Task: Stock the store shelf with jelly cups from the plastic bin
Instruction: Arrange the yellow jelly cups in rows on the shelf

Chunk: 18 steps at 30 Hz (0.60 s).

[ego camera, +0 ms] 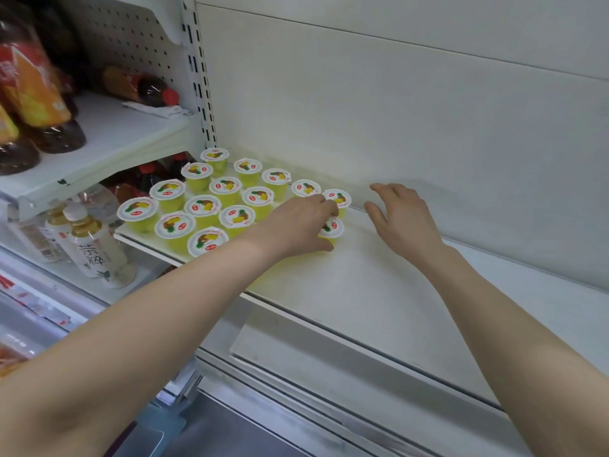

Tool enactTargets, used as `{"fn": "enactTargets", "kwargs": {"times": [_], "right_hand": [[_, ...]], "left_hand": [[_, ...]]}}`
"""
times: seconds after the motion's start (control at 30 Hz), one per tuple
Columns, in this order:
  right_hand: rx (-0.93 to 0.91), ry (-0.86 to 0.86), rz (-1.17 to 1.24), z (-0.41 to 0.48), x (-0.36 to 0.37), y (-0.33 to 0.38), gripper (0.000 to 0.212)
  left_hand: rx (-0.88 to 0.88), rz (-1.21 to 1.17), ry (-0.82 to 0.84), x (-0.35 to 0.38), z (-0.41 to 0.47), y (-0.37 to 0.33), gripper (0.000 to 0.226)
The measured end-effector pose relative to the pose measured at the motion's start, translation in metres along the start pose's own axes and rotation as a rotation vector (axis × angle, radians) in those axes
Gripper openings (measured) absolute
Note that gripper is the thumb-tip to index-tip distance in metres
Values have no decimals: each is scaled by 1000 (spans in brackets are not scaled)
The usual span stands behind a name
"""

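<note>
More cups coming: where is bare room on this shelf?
Free: the shelf right of the held cup in the left hand, around the right hand up to the back wall. Crowded: the left end, jelly cups in tight rows.

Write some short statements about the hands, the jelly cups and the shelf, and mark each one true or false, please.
1. The left hand grips a jelly cup on the shelf. True.
2. The right hand holds a cup. False: it is open and holds nothing.
3. The other cups stand upright, lids up. True.
4. The cups fill the shelf from end to end. False: they stand only on its left part.
5. Bottles stand in the section to the left of the cups. True.
</note>
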State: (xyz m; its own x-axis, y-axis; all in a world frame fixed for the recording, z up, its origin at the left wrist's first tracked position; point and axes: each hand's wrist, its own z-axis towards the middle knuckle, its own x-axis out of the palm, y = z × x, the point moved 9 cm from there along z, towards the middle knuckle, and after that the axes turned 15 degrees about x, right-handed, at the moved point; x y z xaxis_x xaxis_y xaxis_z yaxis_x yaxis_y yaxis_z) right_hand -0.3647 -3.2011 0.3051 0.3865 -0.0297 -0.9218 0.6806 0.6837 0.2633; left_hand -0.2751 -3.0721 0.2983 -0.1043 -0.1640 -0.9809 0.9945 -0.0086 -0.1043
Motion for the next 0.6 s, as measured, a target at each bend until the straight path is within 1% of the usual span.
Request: {"fn": "enactTargets", "kwargs": {"times": [0.1, 0.2, 0.33, 0.43, 0.6], "right_hand": [[-6, -23, -11, -1, -9, 7, 45], [-22, -44, -23, -6, -19, 20, 45], [-88, -95, -60, -20, -36, 50, 47], [-163, -127, -105, -38, -44, 83, 52], [-256, -145, -111, -74, -46, 150, 56]], "left_hand": [[6, 30, 5, -2, -4, 1, 65], [44, 50, -49, -17, -13, -1, 69], [25, 49, -142, -49, -37, 11, 61], [23, 96, -209, -70, -67, 23, 54], [-8, 159, -270, -92, -140, 51, 54]]}}
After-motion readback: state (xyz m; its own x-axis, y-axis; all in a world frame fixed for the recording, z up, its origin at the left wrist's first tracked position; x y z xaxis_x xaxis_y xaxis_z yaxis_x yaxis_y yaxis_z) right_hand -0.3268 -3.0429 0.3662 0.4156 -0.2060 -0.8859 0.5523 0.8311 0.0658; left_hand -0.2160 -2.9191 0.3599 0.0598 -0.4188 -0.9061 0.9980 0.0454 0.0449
